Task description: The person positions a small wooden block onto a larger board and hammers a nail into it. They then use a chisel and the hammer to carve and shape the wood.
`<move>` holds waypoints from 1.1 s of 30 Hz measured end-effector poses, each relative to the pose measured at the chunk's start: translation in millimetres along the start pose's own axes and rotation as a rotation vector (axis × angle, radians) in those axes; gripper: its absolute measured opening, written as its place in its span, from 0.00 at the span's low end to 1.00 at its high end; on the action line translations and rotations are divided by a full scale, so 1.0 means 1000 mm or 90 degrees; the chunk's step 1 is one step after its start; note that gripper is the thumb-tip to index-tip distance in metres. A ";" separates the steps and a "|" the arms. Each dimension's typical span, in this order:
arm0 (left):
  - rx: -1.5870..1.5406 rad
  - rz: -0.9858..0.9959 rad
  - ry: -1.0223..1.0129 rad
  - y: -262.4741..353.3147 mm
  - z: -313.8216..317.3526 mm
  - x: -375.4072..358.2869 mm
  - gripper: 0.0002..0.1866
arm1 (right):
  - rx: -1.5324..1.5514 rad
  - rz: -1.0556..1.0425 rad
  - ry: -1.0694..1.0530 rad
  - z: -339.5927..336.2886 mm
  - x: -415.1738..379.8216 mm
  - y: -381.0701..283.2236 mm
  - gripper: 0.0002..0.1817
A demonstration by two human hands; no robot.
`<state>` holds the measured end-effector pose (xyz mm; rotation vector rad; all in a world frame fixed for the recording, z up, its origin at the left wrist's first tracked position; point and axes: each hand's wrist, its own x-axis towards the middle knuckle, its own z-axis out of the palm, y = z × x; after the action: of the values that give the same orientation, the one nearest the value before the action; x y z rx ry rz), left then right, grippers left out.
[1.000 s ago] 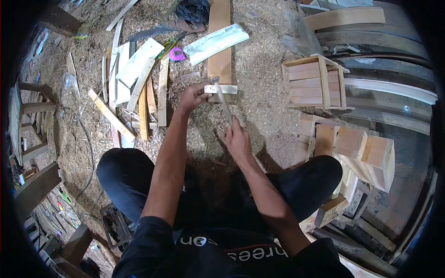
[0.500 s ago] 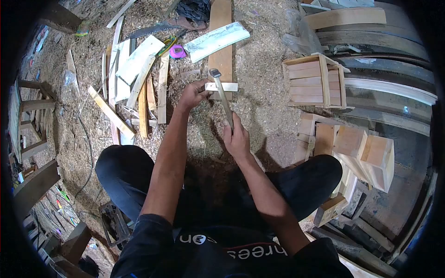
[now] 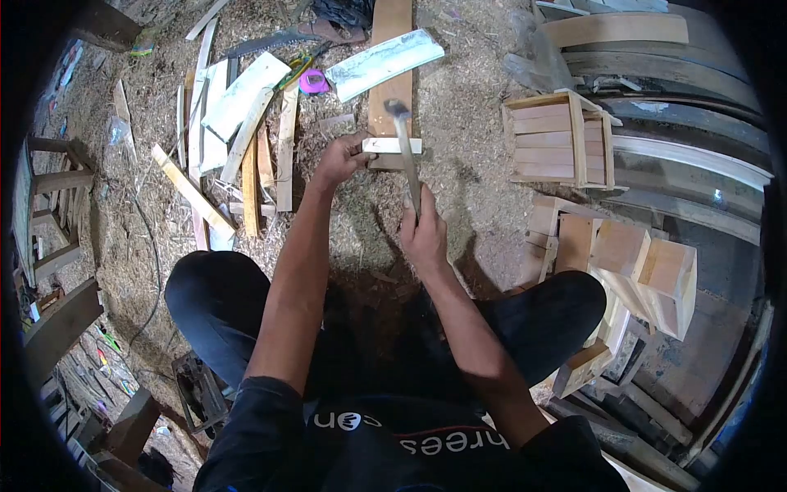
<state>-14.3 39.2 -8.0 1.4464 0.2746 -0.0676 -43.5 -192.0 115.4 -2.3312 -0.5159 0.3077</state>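
My right hand is closed around the handle of a hammer, whose blurred head is raised beyond a small pale wood piece. My left hand grips the left end of that small piece. Under and beyond it lies a long brown board on the ground. A whitish painted plank rests across this board. Left of the plank is a pink tape measure.
Wood strips and white boards lie at the left on ground strewn with shavings. A slatted wooden crate and box-like wood pieces stand at the right. A cable runs along the left.
The hammer head has moved up and slightly right, and its handle is more upright. My right hand has shifted a little to the right. My left hand still holds the wood piece.
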 end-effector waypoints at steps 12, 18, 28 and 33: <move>0.012 0.030 0.035 0.007 0.003 -0.001 0.26 | -0.109 0.091 -0.115 -0.004 -0.003 -0.002 0.24; 0.001 0.044 0.022 -0.030 -0.001 0.007 0.25 | 0.062 -0.008 0.038 -0.007 0.003 -0.016 0.24; -0.054 0.005 0.027 0.000 0.006 0.003 0.22 | 0.231 0.131 0.019 0.022 -0.008 0.011 0.13; -0.006 -0.020 0.019 0.002 0.004 0.001 0.24 | 0.523 0.457 -0.016 0.035 -0.008 -0.006 0.17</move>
<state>-12.6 36.0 -5.9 1.4341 0.3217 -0.0692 -64.5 -170.5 95.3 -1.6092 0.4139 0.7214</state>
